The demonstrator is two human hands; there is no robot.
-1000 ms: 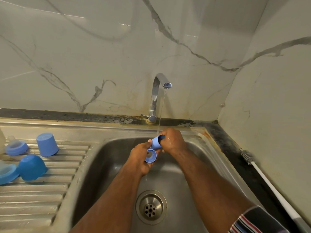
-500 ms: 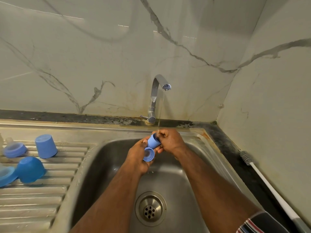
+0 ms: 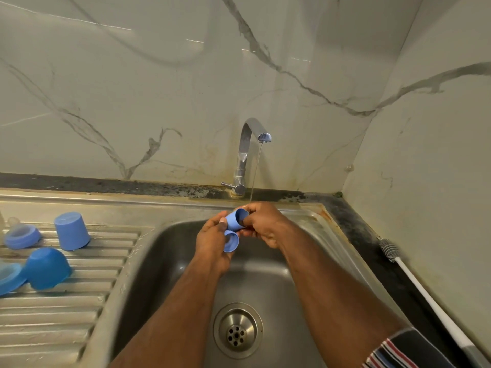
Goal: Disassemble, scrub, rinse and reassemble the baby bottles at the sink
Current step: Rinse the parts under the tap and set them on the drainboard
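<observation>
While the right hand (image 3: pixel 261 224) fingers grip the small blue plastic cap (image 3: pixel 236 219) under the tap's stream (image 3: pixel 255 173), mouth tilted up-right, the left hand (image 3: pixel 212 239) clasps a second blue cap (image 3: pixel 230 242) just below, above the steel sink (image 3: pixel 265 277) basin's rear edge

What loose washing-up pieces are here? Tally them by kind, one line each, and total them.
Blue plastic caps: 3 (two on the steel drainboard, one in the right hand)
Blue plastic screw rings: 3 (two on the drainboard, one in the left hand)
White long-handled bottle brush: 1
Total: 7
</observation>
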